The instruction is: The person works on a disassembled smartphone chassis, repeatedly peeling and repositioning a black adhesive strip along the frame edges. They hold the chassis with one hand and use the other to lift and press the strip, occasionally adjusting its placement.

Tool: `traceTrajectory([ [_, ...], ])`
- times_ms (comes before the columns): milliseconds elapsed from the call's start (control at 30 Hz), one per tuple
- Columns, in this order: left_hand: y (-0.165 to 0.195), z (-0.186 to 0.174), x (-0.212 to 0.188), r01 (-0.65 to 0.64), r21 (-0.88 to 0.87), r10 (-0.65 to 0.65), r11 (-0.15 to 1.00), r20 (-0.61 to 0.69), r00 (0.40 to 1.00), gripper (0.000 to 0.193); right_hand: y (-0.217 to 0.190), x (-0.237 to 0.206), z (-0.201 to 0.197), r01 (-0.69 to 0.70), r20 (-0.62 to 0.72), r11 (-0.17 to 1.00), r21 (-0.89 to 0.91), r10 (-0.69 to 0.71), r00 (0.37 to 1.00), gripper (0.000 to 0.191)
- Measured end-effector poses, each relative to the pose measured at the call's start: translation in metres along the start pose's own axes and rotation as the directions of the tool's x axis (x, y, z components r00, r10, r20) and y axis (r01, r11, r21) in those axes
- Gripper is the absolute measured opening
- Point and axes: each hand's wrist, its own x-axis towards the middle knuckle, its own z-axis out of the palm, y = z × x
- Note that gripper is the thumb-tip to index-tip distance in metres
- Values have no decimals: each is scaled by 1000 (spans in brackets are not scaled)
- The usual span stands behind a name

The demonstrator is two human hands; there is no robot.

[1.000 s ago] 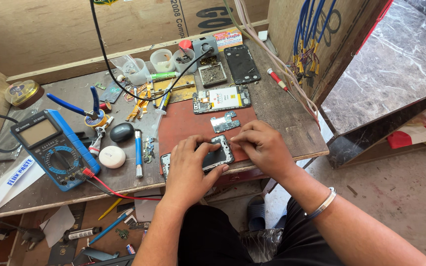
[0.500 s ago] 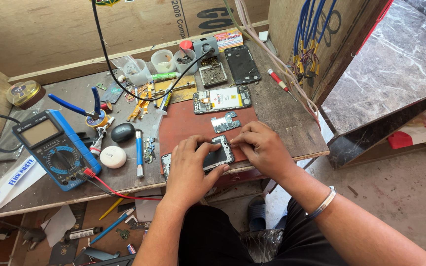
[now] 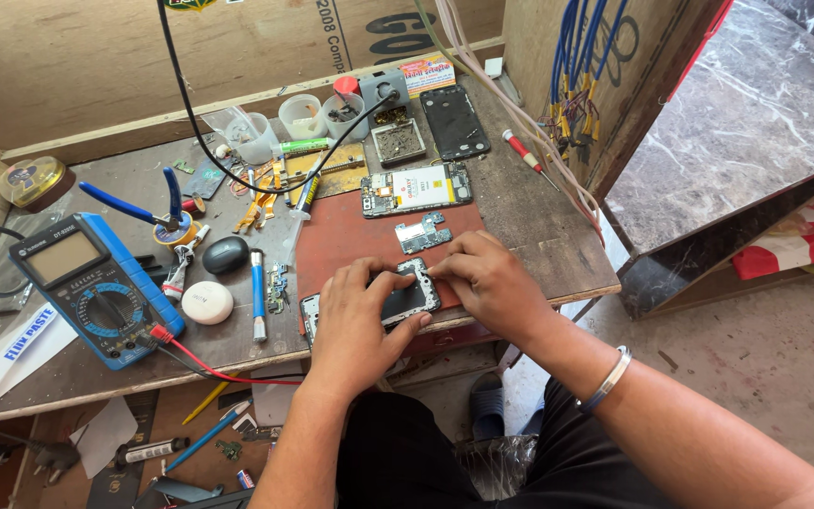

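Two hands, left (image 3: 358, 320) and right (image 3: 484, 281), were on one opened phone (image 3: 414, 298), two loose circuit boards (image 3: 423, 233), one multimeter (image 3: 96, 287), three plastic cups (image 3: 301, 116), one red-handled screwdriver (image 3: 523, 149), one blue pliers (image 3: 134, 201)

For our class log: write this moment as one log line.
left hand: steadies opened dark phone body | right hand: fingertips on its top edge | surface: red mat

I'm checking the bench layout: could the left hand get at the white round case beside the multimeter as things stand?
Probably yes. The left hand rests on the opened phone, and the white round case lies to its left, with only a blue-handled tool lying flat between them.
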Motion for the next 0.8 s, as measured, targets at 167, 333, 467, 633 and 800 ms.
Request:
traceTrajectory([
  [167,0,-2,0,3,-4,-3,1000,5,1000,50,-1,-2,-1,-49,-28,997,61,51,998,18],
  [333,0,-1,0,5,-6,-5,1000,3,1000,49,-1,-2,0,-36,-21,999,32,36,999,17],
  [467,0,0,0,18,-5,-18,1000,6,1000,48,-1,-1,2,-5,-17,1000,-21,4,1000,19],
  [633,0,0,-1,16,8,-16,1000,16,1000,48,-2,-2,2,-11,-27,1000,-1,11,1000,19],
  [800,-1,-1,-1,11,-4,-11,1000,4,1000,49,-2,-2,1,-18,-37,1000,21,19,999,20],
])
